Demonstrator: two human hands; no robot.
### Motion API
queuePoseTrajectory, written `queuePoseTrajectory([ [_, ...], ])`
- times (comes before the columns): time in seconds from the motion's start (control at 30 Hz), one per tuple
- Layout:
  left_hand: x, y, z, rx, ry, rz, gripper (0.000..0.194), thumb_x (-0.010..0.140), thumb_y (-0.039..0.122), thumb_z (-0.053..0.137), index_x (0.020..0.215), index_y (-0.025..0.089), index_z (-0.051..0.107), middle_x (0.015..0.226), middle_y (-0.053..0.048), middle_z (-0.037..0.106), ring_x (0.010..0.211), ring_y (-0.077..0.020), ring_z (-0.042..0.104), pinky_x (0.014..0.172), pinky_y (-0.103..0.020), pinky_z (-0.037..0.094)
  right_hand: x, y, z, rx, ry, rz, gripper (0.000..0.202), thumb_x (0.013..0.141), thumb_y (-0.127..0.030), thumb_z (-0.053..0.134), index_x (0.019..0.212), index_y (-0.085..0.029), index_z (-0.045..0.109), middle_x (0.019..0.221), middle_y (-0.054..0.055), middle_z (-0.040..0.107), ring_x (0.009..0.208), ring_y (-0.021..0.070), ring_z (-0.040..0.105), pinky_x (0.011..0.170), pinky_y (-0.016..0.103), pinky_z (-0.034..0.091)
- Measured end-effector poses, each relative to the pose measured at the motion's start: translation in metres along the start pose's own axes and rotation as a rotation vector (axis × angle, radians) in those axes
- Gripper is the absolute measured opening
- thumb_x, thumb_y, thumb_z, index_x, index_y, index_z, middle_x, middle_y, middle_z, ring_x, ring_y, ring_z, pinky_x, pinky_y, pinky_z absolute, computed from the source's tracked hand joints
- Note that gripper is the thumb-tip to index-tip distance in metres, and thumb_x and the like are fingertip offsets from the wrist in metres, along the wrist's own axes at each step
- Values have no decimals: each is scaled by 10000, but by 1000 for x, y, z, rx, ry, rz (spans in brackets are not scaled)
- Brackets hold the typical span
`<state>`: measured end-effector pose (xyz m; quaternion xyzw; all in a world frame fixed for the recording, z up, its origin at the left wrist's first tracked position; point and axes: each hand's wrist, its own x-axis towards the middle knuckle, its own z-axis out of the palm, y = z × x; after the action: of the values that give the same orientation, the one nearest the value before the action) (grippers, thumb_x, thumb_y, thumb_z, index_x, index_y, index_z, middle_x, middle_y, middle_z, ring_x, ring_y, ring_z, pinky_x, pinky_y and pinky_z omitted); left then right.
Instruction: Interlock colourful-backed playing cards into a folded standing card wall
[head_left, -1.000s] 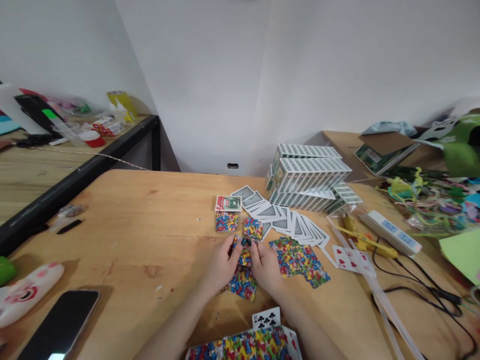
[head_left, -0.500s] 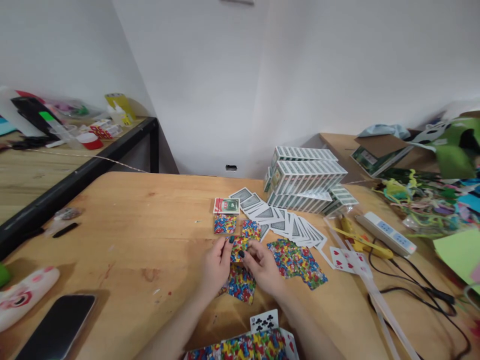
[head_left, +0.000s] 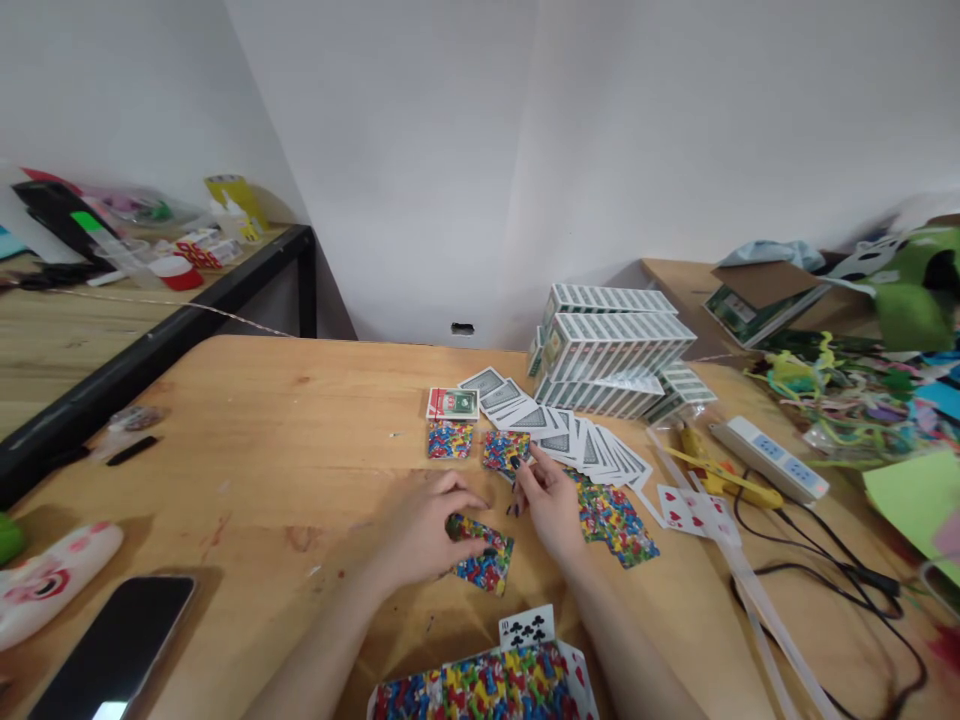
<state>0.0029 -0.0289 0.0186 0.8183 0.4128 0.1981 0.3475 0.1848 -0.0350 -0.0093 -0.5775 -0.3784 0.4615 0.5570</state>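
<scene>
My left hand (head_left: 431, 530) is open, its fingers spread at the edge of a colourful patterned piece (head_left: 484, 572) lying on the table. My right hand (head_left: 549, 498) has its fingertips at the right end of another colourful piece (head_left: 501, 449), fingers apart. Left of that piece, a third patterned one (head_left: 450, 441) lies below a red and green card box (head_left: 453, 404). More patterned pieces (head_left: 615, 522) lie right of my right hand. Grey-backed cards (head_left: 559, 432) fan out behind it. Near my body a patterned row (head_left: 480, 690) lies by a ten of clubs (head_left: 526, 628).
Striped card boxes (head_left: 615, 345) are stacked at the back. On the right are a power strip (head_left: 772, 460), yellow glue gun (head_left: 705, 470), cables and heart cards (head_left: 694, 512). A phone (head_left: 116, 645) and a white plush item (head_left: 56, 585) lie at left.
The colourful piece held between both hands is no longer raised there. My hands have moved apart, the left down to the lower piece, the right up to the piece near the fanned cards.
</scene>
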Motion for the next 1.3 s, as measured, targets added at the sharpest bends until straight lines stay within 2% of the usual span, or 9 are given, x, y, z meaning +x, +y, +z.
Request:
queuePoseTrajectory([
  [0.13, -4, 10, 0, 54, -90, -14, 586, 464, 327, 801, 1004, 275, 579, 1077, -27, 467, 996, -229, 480, 851, -333, 402, -1, 1, 1, -7, 33, -18, 723, 745, -405, 566, 1355, -142, 279, 500, -92, 461, 341, 90, 411, 365, 237, 425],
  [0.47, -1, 3, 4, 98, -32, -74, 214, 655, 267, 676, 807, 196, 543, 953, -26, 479, 857, -185, 499, 729, -287, 418, -3, -3, 0, -8, 28, -43, 649, 745, -375, 554, 1327, -163, 358, 492, -85, 469, 334, 72, 393, 342, 208, 414],
  [0.67, 4, -7, 5, 118, 97, -91, 96, 753, 271, 572, 731, 186, 535, 860, -22, 503, 777, -167, 512, 668, -278, 404, -3, -8, -2, 26, -6, 11, 421, 732, -388, 566, 1067, -135, 580, 383, -113, 373, 289, 63, 327, 317, 215, 406],
  [0.8, 8, -19, -2, 68, 267, -147, 139, 799, 217, 478, 676, 176, 528, 773, -10, 485, 710, -142, 505, 649, -259, 400, 0, -8, -6, 128, -29, 24, 288, 715, -398, 590, 868, -154, 597, 405, -102, 398, 297, 61, 326, 347, 229, 408],
  [0.9, 8, -23, -9, 23, 315, -162, 144, 785, 217, 487, 657, 168, 532, 723, -4, 483, 674, -135, 494, 614, -243, 394, 2, -10, -9, 103, -91, 18, 280, 709, -420, 591, 839, -173, 601, 443, -87, 429, 322, 69, 341, 351, 221, 362],
  [1.03, 9, -15, -7, -46, 342, -180, 177, 781, 255, 500, 630, 163, 514, 688, 3, 482, 646, -127, 482, 582, -228, 383, -3, -17, -9, -87, -308, -71, 243, 697, -389, 612, 827, -188, 653, 556, -39, 521, 450, 90, 414, 438, 214, 332],
  [1.1, 11, -9, -3, -72, 309, -164, 177, 781, 256, 497, 631, 164, 507, 694, 3, 480, 647, -127, 482, 582, -228, 385, -6, -18, -7, -183, -396, -149, 173, 680, -355, 635, 702, -185, 659, 574, -24, 534, 517, 103, 435, 497, 221, 340],
  [1.23, 10, 3, -1, -57, 288, -148, 61, 767, 196, 494, 802, 170, 536, 816, -15, 487, 689, -131, 499, 610, -240, 404, -7, -14, -5, -173, -325, -124, 304, 664, -356, 651, 463, -172, 517, 447, -53, 419, 449, 79, 356, 445, 207, 279],
  [1.3, 4, 13, -7, 15, 354, -165, 212, 754, 199, 515, 965, 188, 506, 949, -38, 474, 729, -138, 504, 626, -251, 410, -5, -11, -7, -117, -261, -72, 328, 671, -388, 641, 479, -177, 479, 416, -70, 375, 400, 69, 330, 400, 200, 256],
])
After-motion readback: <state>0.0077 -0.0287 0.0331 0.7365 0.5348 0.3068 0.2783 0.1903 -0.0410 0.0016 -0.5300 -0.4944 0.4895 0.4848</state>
